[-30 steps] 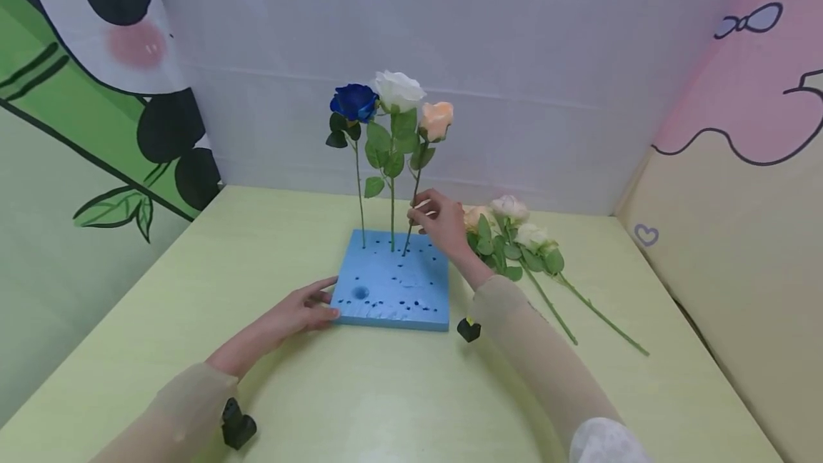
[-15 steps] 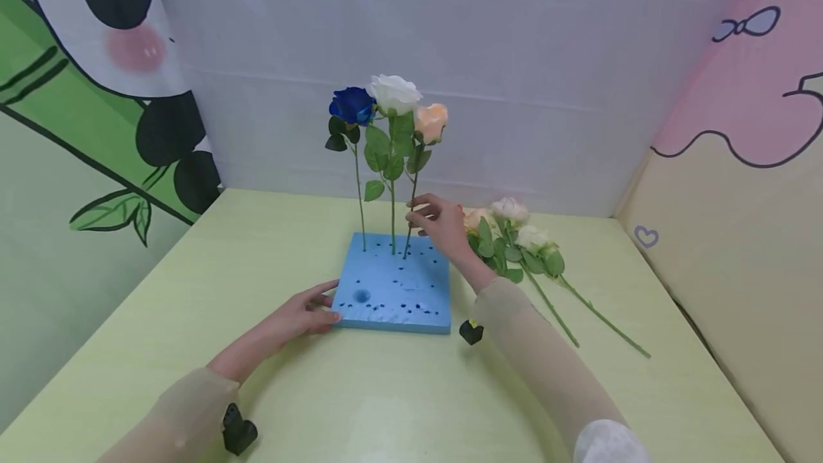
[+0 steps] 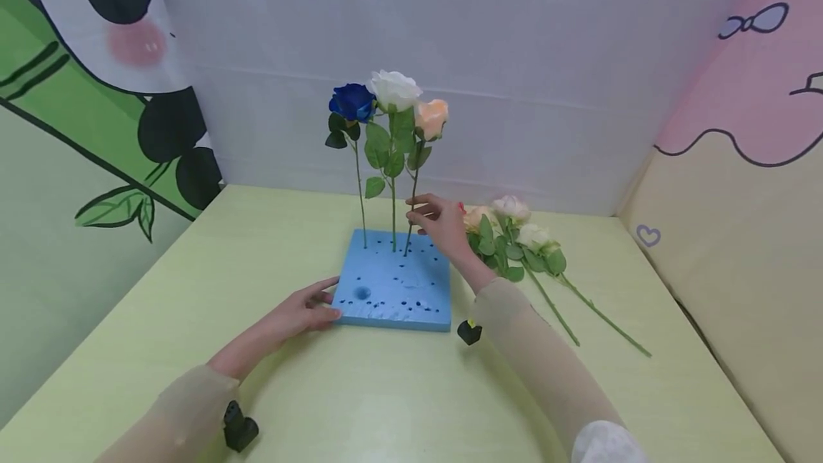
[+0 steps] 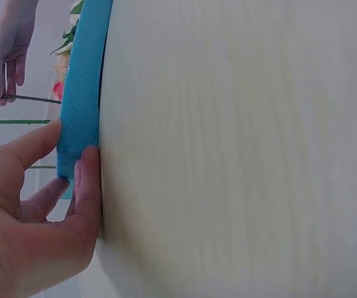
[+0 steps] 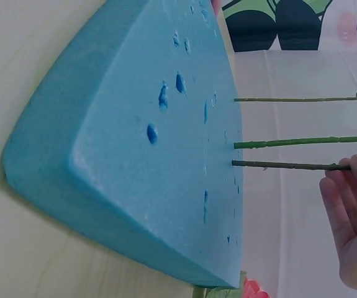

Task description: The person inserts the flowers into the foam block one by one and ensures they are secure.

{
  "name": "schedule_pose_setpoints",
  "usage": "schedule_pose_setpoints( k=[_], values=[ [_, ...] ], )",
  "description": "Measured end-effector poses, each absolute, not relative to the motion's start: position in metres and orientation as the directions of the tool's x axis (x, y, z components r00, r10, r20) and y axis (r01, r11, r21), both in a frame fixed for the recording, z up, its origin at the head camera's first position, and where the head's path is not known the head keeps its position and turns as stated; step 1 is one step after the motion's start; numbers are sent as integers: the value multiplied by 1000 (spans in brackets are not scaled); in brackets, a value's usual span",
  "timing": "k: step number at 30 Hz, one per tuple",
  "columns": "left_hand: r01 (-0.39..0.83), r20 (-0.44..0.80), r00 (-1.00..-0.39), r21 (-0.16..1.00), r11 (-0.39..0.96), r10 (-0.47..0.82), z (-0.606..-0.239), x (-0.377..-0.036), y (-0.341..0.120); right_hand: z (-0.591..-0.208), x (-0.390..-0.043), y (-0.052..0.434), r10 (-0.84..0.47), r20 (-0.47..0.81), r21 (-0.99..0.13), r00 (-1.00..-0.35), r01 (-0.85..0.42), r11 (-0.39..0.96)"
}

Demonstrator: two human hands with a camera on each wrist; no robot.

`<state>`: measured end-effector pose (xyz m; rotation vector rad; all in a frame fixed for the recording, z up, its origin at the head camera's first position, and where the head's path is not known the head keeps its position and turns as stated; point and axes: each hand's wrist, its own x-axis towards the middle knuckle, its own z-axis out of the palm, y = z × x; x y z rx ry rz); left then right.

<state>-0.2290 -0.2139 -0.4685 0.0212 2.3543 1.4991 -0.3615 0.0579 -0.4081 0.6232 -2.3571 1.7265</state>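
**Peach Rose Between My Fingertips, Foam Block Steadied**

My right hand (image 3: pixel 442 226) pinches the dark stem (image 5: pixel 277 164) of the peach rose (image 3: pixel 431 120) partway up, thumb against fingertips. The stem's foot meets the top of the blue foam block (image 3: pixel 386 263), toward its far side; how deep it sits, I cannot tell. My left hand (image 3: pixel 302 311) grasps the block's left edge near the front corner, thumb and fingers against it, with the block flat on the pale table (image 3: pixel 257 256).

The blue rose (image 3: pixel 353 103) and the white rose (image 3: pixel 395 91) stand in the same far part of the block, to the left of mine. The peach rose leans a little to the right at its top. More loose flowers (image 3: pixel 532 236) lie on the table to the right of the block.

I judge this to be the step of seating the third stem. The next move seems to call for a straight downward press along the stem, the block held firmly, then a check that it stands alone before my fingers let go.
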Motion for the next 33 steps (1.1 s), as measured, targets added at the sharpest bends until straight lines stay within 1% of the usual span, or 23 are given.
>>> schedule_pose_setpoints(
  k=[8,18,33],
  values=[
    [-174,-280,-941,882,439,190,-470,-230,-212,-410,-362,59,-232,383,-864,-894,-436,253],
    [-171,-279,-940,883,438,197,-471,-229,-213,-410,-364,58,-247,323,-895,-914,-379,234],
    [-172,-284,-939,876,450,196,-471,-232,-214,-411,-364,59,-246,339,-893,-908,-393,218]
  ],
)
